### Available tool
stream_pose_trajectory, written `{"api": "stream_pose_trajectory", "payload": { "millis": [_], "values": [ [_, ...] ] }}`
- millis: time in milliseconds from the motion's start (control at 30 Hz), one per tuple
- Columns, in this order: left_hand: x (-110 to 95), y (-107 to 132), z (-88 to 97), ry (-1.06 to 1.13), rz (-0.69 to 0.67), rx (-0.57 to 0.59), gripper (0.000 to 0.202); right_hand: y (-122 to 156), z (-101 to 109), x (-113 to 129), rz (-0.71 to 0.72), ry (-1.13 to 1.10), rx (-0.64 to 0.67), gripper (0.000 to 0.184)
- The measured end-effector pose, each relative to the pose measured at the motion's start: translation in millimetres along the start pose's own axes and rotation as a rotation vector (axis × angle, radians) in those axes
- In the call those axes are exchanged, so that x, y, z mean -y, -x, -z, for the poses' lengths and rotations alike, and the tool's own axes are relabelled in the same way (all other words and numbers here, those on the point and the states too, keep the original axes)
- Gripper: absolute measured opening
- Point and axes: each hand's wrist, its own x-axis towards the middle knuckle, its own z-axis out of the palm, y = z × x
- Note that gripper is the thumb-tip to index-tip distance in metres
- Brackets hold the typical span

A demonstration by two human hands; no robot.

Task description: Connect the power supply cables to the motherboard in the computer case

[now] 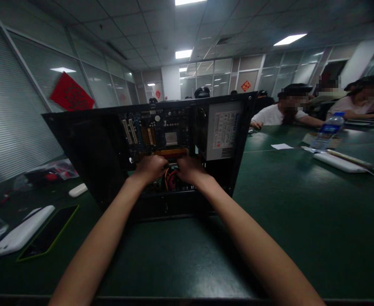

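On green table [295, 225], open black computer case [110, 148], both hands [151, 167] [191, 170] inside, grips unclear

The computer case [91, 146] is black. Inside, the dark motherboard [161, 122] carries white, blue and yellow slots, with an orange strip [170, 152] below; the cables [172, 180] show red and yellow. The power supply [210, 148] is grey — its label [226, 127] white with dark print and black barcode stripes. The bench [295, 212] is dark green. On it: a black phone [49, 233] edged lime green, a white device [24, 229], a clear bottle [327, 132] with blue cap and label. Pale blinds [8, 97] run in fine horizontal stripes — beside them, a red paper decoration [72, 92].
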Motion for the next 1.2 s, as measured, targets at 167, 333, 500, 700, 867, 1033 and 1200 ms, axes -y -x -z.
{"api": "stream_pose_trajectory", "payload": {
  "millis": [167,333,500,700,867,1033,1200],
  "values": [
    [-5.5,-1.2,-1.0,-0.030,0.028,0.008,0.028,0.2,0.4,2.3,0.019,-0.024,0.007,0.030],
    [-10.1,0.9,-5.3,-0.035,0.077,0.022,0.030,-2.9,-5.3,3.8,0.085,-0.003,-0.029,0.029],
    [-9.5,4.4,-7.9,0.009,0.076,0.006,0.030,-0.9,-5.8,5.5,0.148,-0.033,-0.055,0.028],
    [-9.2,3.8,-10.2,0.007,0.091,0.006,0.031,1.7,-5.6,7.2,0.147,-0.048,-0.054,0.027],
    [-9.1,3.3,-11.6,0.011,0.093,-0.015,0.029,3.4,-6.5,6.9,0.160,-0.027,-0.092,0.028],
    [-8.4,3.8,-13.0,0.003,0.090,-0.031,0.030,7.0,-5.0,7.5,0.167,0.026,-0.110,0.029],
    [-8.7,4.5,-12.1,0.011,0.105,-0.017,0.030,4.1,-8.3,3.8,0.202,0.034,-0.104,0.031]
  ]
}}
